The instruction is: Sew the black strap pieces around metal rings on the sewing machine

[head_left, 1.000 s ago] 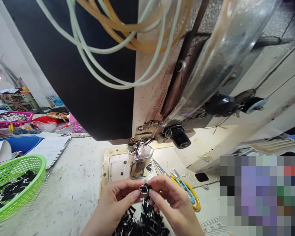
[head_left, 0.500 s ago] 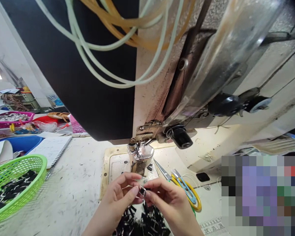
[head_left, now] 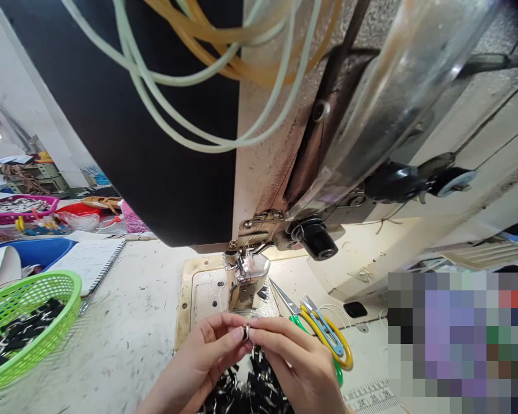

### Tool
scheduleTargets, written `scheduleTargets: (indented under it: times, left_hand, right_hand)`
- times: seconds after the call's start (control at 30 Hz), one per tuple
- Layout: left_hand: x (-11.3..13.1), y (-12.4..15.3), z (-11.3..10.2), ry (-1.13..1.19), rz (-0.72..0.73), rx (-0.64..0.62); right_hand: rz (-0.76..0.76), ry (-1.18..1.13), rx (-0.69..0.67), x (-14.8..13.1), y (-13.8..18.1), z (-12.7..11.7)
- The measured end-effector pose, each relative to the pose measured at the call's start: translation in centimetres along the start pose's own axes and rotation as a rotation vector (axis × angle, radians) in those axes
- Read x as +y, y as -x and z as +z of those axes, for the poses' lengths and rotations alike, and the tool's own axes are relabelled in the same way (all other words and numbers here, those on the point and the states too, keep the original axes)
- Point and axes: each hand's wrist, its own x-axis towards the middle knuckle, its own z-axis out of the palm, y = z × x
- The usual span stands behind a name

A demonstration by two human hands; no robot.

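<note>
My left hand and my right hand meet in front of the sewing machine's needle area. Between their fingertips is a small metal ring with a bit of black strap, pinched from both sides. Most of it is covered by the fingers. Below and partly behind the hands lies a pile of black strap pieces with shiny metal parts. To the right of my right hand rest blue thread snips and yellow-handled scissors; green handles also show there.
A green basket with similar black pieces stands at left, beside a spiral notebook and a blue bin. The machine head hangs over the table, with loose tubes. A ruler marking is at lower right.
My fingers have closed in around the ring, which now shows less and has turned. My right hand's fingers are straighter and laid over it. The tools stay put.
</note>
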Motion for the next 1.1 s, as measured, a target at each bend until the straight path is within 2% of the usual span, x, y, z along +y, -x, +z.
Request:
scheduleTargets:
  times: [0.07, 0.17, 0.2, 0.27, 0.5, 0.77, 0.87, 1.1]
  left_hand:
    - [0.0, 0.1, 0.1, -0.078, 0.089, 0.037]
    - [0.0, 0.2, 0.2, -0.184, 0.193, 0.077]
    - [0.0, 0.3, 0.2, -0.215, 0.221, 0.081]
    - [-0.1, 0.3, 0.3, -0.272, 0.274, 0.081]
    - [-0.1, 0.5, 0.6, -0.398, 0.386, 0.096]
    - [-0.5, 0.1, 0.1, -0.421, 0.392, 0.074]
    - [-0.4, 0.1, 0.0, -0.498, 0.417, 0.105]
    - [-0.1, 0.2, 0.3, -0.485, 0.399, 0.14]
  right_hand:
    - [0.184, -0.137, 0.013, -0.3, 0.0, -0.1]
    - [0.551, -0.387, -0.01, -0.8, -0.3, -0.4]
    - [0.64, -0.43, -0.033, -0.9, -0.5, -0.4]
    - [0.725, -0.445, -0.076, -1.0, -0.8, -0.4]
    - [0.797, -0.418, -0.031, -0.7, -1.2, -0.2]
    - [0.855, -0.499, -0.02, -0.8, -1.2, 0.0]
    - [0.873, -0.519, -0.04, -1.0, -1.4, -0.1]
    - [0.896, -0.55, -0.046, -1.3, -1.9, -0.2]
